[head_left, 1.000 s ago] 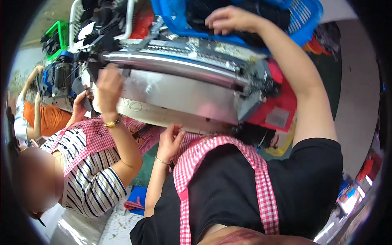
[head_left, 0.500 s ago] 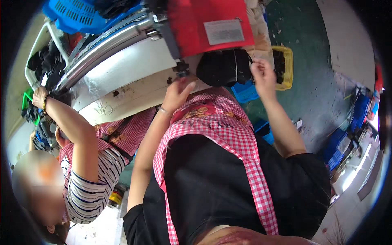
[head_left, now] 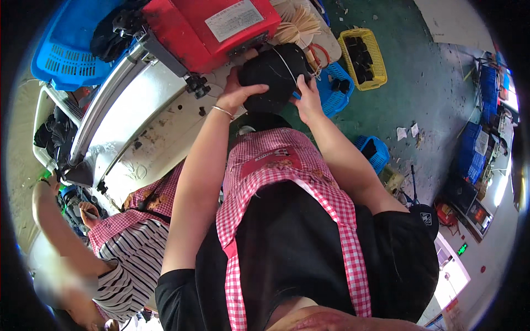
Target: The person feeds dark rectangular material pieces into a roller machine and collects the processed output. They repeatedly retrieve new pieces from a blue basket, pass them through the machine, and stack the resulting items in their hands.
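Note:
A rounded black bundle [head_left: 269, 77], which looks like fabric, is between my hands at the table's edge near the red machine. A thin white band runs across it. My left hand [head_left: 238, 94] grips its left side, thumb lying across the top and the other fingers mostly hidden behind it. On the lower right side my right hand [head_left: 308, 100] holds it, the fingertips near the band. What kind of item the bundle is made of, I cannot make out.
A red machine [head_left: 182, 27] with a black knob [head_left: 197, 85] stands beyond my left hand. Pale cord strands [head_left: 298, 26] lie behind the bundle. Blue [head_left: 345, 102] and yellow baskets [head_left: 381, 71] stand to the right. A co-worker's arm [head_left: 66, 226] reaches in at left.
My left hand has moved from beside the machine's knob onto the bundle. My right hand has shifted to its lower right side. The view has turned, showing more floor at right.

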Motion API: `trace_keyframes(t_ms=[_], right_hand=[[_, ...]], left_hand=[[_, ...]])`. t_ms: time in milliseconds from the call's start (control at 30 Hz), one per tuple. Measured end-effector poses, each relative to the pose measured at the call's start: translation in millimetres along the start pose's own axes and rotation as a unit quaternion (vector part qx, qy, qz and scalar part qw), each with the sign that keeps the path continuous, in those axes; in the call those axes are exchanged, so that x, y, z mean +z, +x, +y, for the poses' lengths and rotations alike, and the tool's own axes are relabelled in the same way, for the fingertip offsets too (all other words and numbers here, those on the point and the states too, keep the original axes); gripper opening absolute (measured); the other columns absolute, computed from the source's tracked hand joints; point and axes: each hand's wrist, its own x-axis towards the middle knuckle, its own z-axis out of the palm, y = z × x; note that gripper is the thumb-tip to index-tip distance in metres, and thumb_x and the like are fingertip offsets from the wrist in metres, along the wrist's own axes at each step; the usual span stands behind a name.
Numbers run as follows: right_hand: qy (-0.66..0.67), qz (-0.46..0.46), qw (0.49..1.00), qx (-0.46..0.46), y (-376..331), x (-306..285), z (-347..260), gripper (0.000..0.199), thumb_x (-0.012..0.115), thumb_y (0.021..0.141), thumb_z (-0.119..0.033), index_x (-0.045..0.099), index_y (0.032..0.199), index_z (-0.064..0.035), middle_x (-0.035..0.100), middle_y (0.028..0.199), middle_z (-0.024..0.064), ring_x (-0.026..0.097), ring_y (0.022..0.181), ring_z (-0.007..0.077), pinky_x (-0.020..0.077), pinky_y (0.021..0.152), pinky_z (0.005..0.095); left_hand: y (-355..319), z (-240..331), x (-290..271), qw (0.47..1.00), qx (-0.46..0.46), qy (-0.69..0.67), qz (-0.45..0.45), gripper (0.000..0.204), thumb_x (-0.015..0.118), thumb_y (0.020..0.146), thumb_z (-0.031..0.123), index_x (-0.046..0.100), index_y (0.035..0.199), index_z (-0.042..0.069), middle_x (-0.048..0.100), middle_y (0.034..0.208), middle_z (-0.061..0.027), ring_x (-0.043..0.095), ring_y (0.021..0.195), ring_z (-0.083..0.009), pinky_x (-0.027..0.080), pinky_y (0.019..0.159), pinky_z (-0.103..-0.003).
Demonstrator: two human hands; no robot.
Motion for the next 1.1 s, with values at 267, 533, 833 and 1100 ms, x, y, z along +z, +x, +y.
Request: trace_keyframes(t_ms=[267, 533, 833, 1100], right_hand=[[0.092, -0.134, 0.986, -0.024, -20, -7, 3, 0.043, 0.055, 0.102, -0.018, 0.039, 0.142, -0.023, 0.051, 0.136, -0.0026, 0.049, 0.124, 0.0181, 0.0404, 0.1, 0.0475], [0.097, -0.072, 0.992, -0.025, -25, 36, -6, 0.088, 0.066, 0.093, -0.012, 0.007, 0.159, -0.0155, 0.032, 0.155, 0.0086, 0.04, 0.137, 0.0232, 0.0359, 0.111, 0.0477], [-0.185, -0.164, 0.967, -0.066, -82, -114, 66, 0.049, 0.067, 0.095, -0.025, 0.055, 0.135, -0.0006, 0.065, 0.127, 0.0149, 0.062, 0.118, 0.0236, 0.0485, 0.099, 0.0365], [-0.47, -0.208, 0.857, 0.023, -70, -231, 79, 0.034, 0.063, 0.095, -0.024, 0.062, 0.119, -0.0005, 0.072, 0.102, 0.0182, 0.07, 0.097, 0.0322, 0.054, 0.085, 0.0409]], left_hand=[[-32, -31, 16, 0.984, 0.17, 0.051, 0.028, 0.106, 0.099, 0.05, 0.03, 0.034, 0.13, 0.001, 0.048, 0.12, -0.0141, 0.051, 0.113, -0.0257, 0.043, 0.1, -0.033], [16, -23, -3, 0.939, 0.035, -0.252, 0.23, 0.066, 0.082, 0.081, 0.024, 0.05, 0.131, -0.004, 0.061, 0.124, -0.0139, 0.06, 0.11, -0.0259, 0.049, 0.099, -0.04], [-34, -49, 9, 0.917, 0.05, -0.306, 0.251, 0.053, 0.055, 0.099, 0.041, 0.052, 0.13, -0.002, 0.058, 0.13, -0.0098, 0.054, 0.12, -0.0233, 0.04, 0.103, -0.039], [-160, -127, 79, 0.944, 0.095, 0.04, 0.313, 0.03, 0.063, 0.096, 0.017, 0.049, 0.119, 0.004, 0.051, 0.117, -0.0063, 0.048, 0.103, -0.0138, 0.04, 0.088, -0.028]])
